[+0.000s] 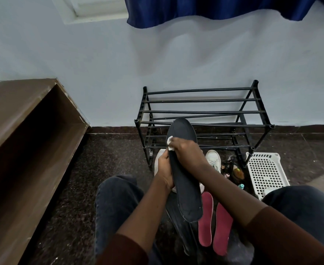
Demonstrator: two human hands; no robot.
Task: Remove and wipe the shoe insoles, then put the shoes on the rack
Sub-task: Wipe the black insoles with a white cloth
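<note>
A long dark insole (186, 192) stands nearly upright in front of me. My left hand (165, 169) grips its left edge near the middle. My right hand (188, 152) presses a small white wipe (170, 142) against the insole's upper part. Two pink insoles (214, 222) lie side by side on the floor between my knees. Another dark insole (178, 226) lies under the held one. A white shoe (213, 159) sits behind my right wrist, and a second white shoe (159, 159) is mostly hidden behind my left hand. The black rack (201, 111) stands empty against the wall.
A white perforated plastic basket (266, 173) sits right of the rack. Small bottles (237, 173) stand between the shoes and the basket. A brown wooden shelf unit (23, 140) lies along the left. My knees in dark trousers frame the working area on the speckled floor.
</note>
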